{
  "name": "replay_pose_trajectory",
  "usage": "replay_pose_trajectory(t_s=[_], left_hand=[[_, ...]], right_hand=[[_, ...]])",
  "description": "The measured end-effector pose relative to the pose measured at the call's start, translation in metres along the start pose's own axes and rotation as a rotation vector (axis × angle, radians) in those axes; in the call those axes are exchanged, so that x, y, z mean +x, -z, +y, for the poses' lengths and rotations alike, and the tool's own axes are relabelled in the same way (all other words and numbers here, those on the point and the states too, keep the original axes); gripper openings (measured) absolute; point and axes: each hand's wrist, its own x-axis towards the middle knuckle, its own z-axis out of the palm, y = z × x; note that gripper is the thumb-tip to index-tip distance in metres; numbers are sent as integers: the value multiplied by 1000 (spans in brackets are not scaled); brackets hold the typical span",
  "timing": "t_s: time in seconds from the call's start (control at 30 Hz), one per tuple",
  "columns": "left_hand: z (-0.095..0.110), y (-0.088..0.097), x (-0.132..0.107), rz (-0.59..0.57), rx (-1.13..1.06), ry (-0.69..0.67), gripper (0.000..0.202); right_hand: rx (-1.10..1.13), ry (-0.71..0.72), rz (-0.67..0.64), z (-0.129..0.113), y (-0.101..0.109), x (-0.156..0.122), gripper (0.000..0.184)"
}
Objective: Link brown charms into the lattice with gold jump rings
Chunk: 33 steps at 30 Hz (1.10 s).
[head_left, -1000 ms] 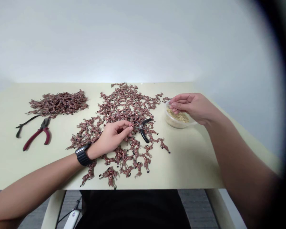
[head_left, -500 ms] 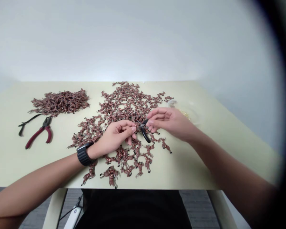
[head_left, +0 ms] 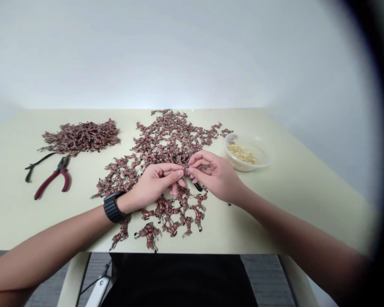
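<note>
Brown charm (head_left: 184, 171) sits clamped in the left hand (head_left: 155, 182) grip, low over the spread of charms (head_left: 166, 140) on the table (head_left: 275, 204). We record that the right hand (head_left: 216, 175), a second ago at the clear bowl (head_left: 263, 149), has crossed over. Its grip now closes on the same charm; anything smaller between the fingertips is too small to tell. Black pliers (head_left: 198, 186) lie partly beneath it, untouched.

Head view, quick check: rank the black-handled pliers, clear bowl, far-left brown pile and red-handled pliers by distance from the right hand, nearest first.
From the right hand:
1. black-handled pliers: partly under its fingers.
2. clear bowl: to its right, farther back.
3. brown pile: far left, at the back.
4. red-handled pliers: farthest left.
</note>
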Motion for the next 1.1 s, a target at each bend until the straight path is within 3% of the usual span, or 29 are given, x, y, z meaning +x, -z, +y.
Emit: replay_pose_trajectory(t_s=[0.27,0.53,1.1], left_hand=[[-2,-3,1,34,31,-41,33],[-10,-5,1,96,49,-74,32],[-9,-10,-4,92,160,-126,32]], right_hand=[[-371,157,14,-1,-3,-3,13],[-340,169,5,-6,-2,-6,14],[-395,217,-22,-8,-5,-7,12]])
